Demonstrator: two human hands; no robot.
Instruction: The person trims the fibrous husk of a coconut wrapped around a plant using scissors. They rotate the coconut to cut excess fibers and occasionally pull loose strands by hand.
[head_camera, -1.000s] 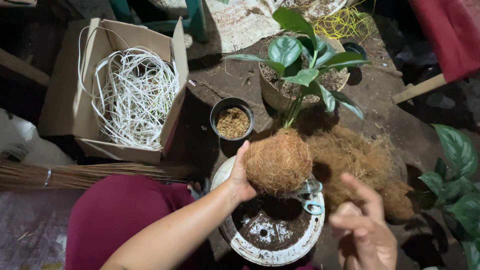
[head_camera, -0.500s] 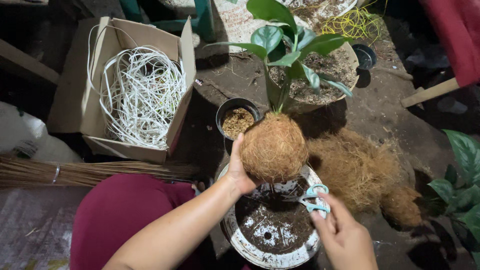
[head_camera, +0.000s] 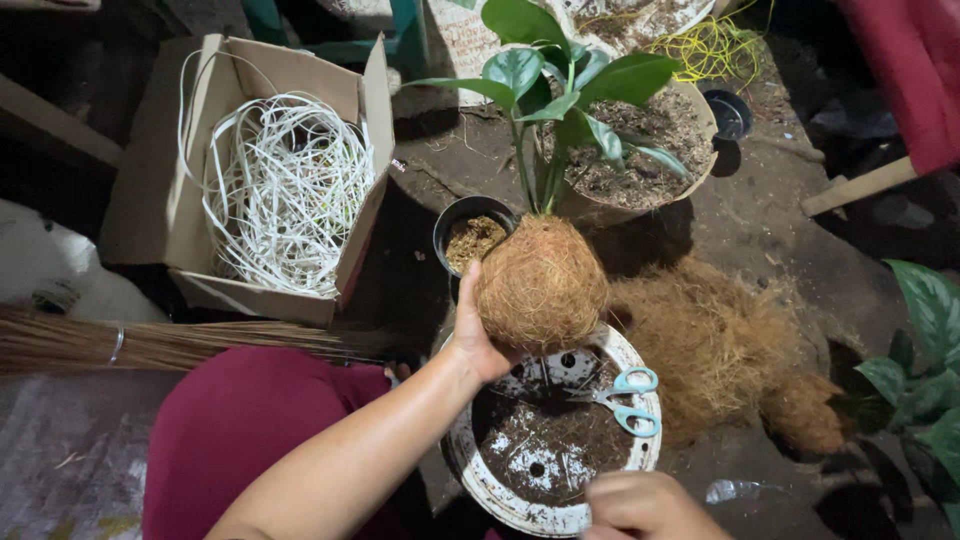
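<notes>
My left hand (head_camera: 472, 330) cups the left side of a round ball of brown coconut fibre (head_camera: 541, 283) with a green leafy plant (head_camera: 556, 85) growing out of its top. The ball is held just above a white round tray (head_camera: 472, 470) with dark soil and drain holes. Scissors with pale blue handles (head_camera: 622, 398) lie on the tray's right side. My right hand (head_camera: 640, 508) is at the bottom edge, fingers curled, nothing visible in it, just below the tray's rim.
A cardboard box (head_camera: 150, 180) of tangled white cord (head_camera: 285, 190) stands at the left. A small black pot (head_camera: 470, 235) of brown grit, a large soil-filled pot (head_camera: 645, 155), a loose heap of coconut fibre (head_camera: 720, 345) and a broom of thin sticks (head_camera: 150, 345) surround me.
My right hand set the scissors on the tray and pulled back toward the bottom edge. The fibre ball stayed in my left hand, shifted slightly.
</notes>
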